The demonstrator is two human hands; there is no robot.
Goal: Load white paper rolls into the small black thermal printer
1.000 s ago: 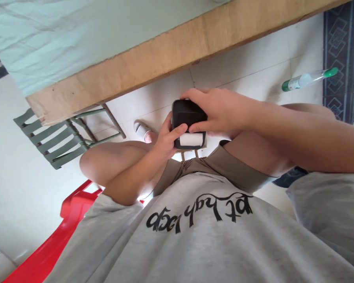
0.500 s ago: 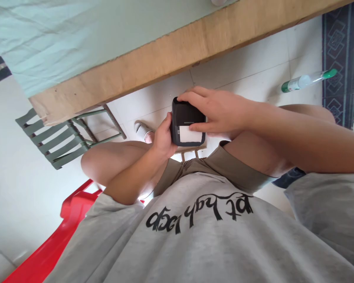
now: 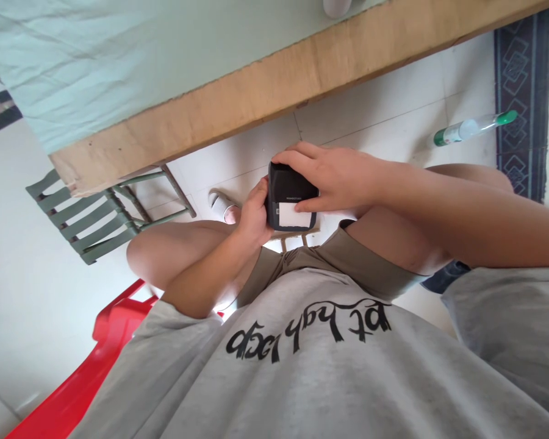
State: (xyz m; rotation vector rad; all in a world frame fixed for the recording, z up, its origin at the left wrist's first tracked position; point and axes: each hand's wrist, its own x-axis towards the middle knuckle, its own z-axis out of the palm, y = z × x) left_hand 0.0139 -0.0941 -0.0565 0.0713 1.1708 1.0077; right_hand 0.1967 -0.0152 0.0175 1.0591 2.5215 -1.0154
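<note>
Between my two hands, above my lap, is a black boxy device (image 3: pixel 290 183) with rounded corners. A white label or slip of paper (image 3: pixel 288 215) covers its lower part, and a line of small print above it is too small to read. My left hand (image 3: pixel 255 213) is closed round the device's left side, thumb along the edge. From the right my right hand (image 3: pixel 336 177) grips it, some fingers over the far top edge and the thumb lying against the white part. The device's underside is hidden.
Ahead runs the wooden edge (image 3: pixel 238 116) of a table with a pale green cloth (image 3: pixel 141 55). A green-capped bottle (image 3: pixel 469 129) lies on the floor at right. To the left stand a green slatted folding stool (image 3: pixel 85 219) and a red plastic chair (image 3: pixel 91 360).
The device has tilted slightly and sits a little lower in view, with both hands still holding it. The view has shifted slightly, showing more of the pale object on the table.
</note>
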